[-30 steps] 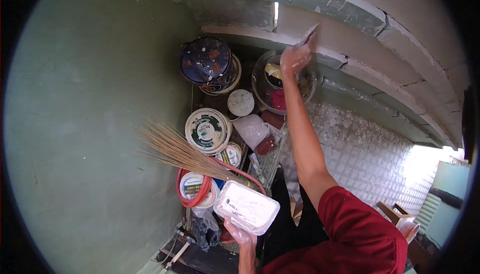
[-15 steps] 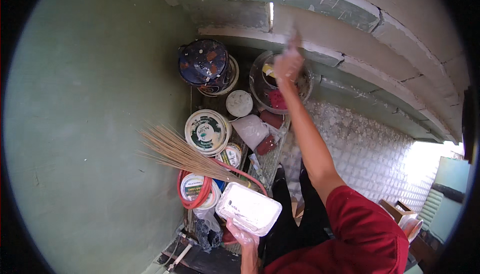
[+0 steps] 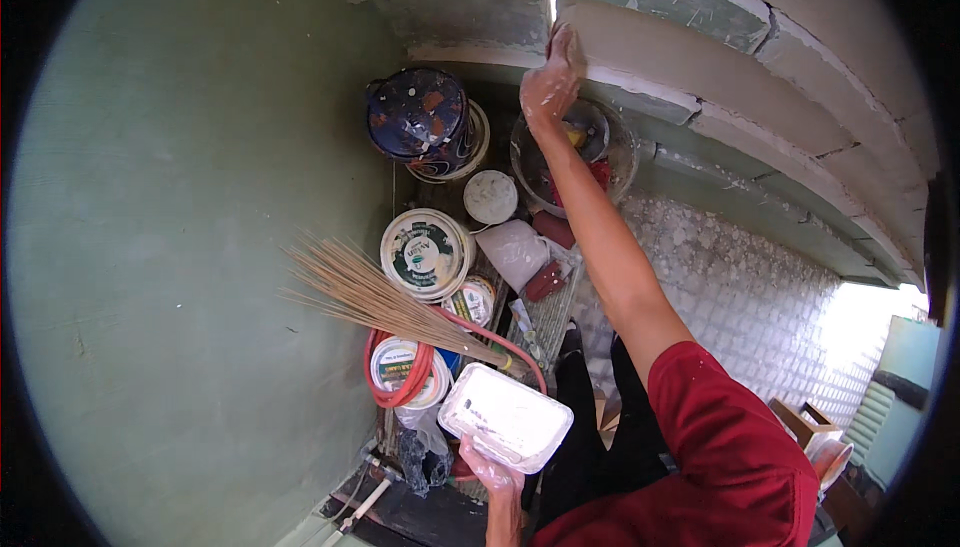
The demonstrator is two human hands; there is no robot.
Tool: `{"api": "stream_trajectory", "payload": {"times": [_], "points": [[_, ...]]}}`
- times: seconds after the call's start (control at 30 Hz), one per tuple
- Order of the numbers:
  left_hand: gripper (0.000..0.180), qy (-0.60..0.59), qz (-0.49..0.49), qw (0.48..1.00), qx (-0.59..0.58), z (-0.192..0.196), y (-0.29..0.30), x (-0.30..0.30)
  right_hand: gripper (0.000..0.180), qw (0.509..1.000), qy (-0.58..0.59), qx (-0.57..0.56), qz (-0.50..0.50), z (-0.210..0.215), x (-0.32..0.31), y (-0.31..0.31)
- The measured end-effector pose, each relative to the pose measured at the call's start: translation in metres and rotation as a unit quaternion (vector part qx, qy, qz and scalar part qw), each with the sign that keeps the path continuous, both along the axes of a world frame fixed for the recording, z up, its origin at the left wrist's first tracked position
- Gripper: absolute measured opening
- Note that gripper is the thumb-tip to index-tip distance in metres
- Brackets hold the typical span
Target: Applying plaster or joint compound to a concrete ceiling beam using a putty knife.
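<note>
My left hand point(image 3: 494, 469) grips the near edge of a shallow white rectangular plastic tub point(image 3: 506, 417), smeared inside with white paste. My right arm stretches far forward. At its end my right hand point(image 3: 552, 82), speckled with white, is closed with its fingertips against the pale wall panel point(image 3: 640, 52). They are beside a narrow bright gap in the panel. Whatever sits in those fingers, if anything, is too small to make out. Just below this hand stands a clear round basin point(image 3: 628, 172) with a bowl, something yellow and something red inside.
A stick broom point(image 3: 400, 305) lies across lidded paint tubs point(image 3: 427, 252) and a coiled red hose point(image 3: 385, 399). Behind them stands a dark spattered bucket point(image 3: 420, 117). A small white-topped pail point(image 3: 490, 197) is by the basin. The green wall point(image 3: 190, 247) rises on the left.
My right hand has moved left and a little up, from over the basin to beside the bright gap. My left hand still holds the tub; the view has shifted slightly.
</note>
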State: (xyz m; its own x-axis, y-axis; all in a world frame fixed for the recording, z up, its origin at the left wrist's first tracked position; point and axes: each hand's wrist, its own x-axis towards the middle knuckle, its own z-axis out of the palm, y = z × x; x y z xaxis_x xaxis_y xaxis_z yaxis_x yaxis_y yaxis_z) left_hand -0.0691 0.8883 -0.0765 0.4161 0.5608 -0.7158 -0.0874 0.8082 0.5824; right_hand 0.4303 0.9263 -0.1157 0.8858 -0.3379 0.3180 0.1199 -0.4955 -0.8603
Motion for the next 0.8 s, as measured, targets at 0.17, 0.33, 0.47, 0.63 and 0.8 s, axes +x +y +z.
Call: {"api": "stream_trajectory", "payload": {"times": [0.17,0.33,0.47,0.63,0.8], "points": [[0.067,-0.008,-0.006,1.000,0.006,-0.008,-0.001,-0.007,0.068,0.993,-0.039,-0.099,0.045,-0.010,-0.009,-0.017],[0.066,-0.021,0.003,1.000,-0.003,-0.005,-0.001,-0.006,0.051,0.991,0.086,-0.052,0.092,-0.021,-0.039,-0.080],[0.065,-0.017,-0.003,1.000,-0.002,-0.007,0.000,-0.005,0.029,0.990,0.091,0.040,-0.097,-0.049,-0.016,-0.134],[0.064,-0.018,0.006,1.000,-0.009,-0.006,0.000,-0.008,0.022,0.984,-0.030,-0.013,-0.176,-0.064,0.003,-0.108],[0.066,0.007,0.015,1.000,0.015,-0.009,0.002,-0.020,0.058,0.982,-0.044,0.068,-0.168,-0.040,0.006,-0.069]]}}
